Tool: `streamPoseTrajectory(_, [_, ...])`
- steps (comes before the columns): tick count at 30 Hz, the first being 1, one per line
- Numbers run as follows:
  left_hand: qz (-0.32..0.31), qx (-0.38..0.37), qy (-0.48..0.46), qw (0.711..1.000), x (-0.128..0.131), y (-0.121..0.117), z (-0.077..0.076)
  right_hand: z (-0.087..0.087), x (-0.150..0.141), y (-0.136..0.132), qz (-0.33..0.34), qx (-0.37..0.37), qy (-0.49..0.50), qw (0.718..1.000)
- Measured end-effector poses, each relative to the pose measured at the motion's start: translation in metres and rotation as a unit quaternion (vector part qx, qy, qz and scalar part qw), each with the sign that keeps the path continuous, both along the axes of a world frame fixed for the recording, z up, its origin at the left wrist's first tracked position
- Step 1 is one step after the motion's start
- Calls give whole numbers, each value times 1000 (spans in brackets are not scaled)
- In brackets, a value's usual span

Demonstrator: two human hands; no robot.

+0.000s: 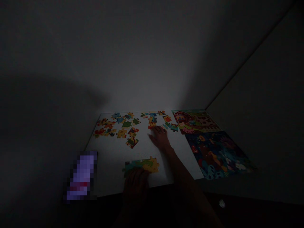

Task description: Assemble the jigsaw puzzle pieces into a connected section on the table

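In the head view, my left hand (136,181) lies at the near edge of the table, its fingers resting over a joined strip of jigsaw pieces (152,164) in green and yellow. The hand is very dark and hides the strip's lower left part. Farther forward, my right hand (159,136) is open, thumb apart from the fingers. Its fingertips are at the near end of a small column of colourful jigsaw pieces (152,119); whether they press on it I cannot tell. Loose jigsaw pieces (122,133) lie to the left, several overlapping.
A farm picture (197,122) and a dark blue animal picture (218,153) lie along the right side of the white table (109,177). A pixelated phone-like object (82,174) is at the left edge. A wall (142,63) rises behind. The light is dim.
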State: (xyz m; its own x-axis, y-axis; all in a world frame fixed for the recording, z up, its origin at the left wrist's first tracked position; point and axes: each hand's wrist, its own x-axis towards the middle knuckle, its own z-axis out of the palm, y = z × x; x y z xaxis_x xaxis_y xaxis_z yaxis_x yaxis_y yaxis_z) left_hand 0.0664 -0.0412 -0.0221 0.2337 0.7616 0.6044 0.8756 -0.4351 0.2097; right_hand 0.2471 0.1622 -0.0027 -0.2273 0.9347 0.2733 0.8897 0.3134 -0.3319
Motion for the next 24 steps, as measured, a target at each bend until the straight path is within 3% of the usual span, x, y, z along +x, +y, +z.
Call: streamPoseTrajectory(24, [3, -10, -4, 1000, 2, -1, 2, 6, 4, -12, 120, -6, -7, 993])
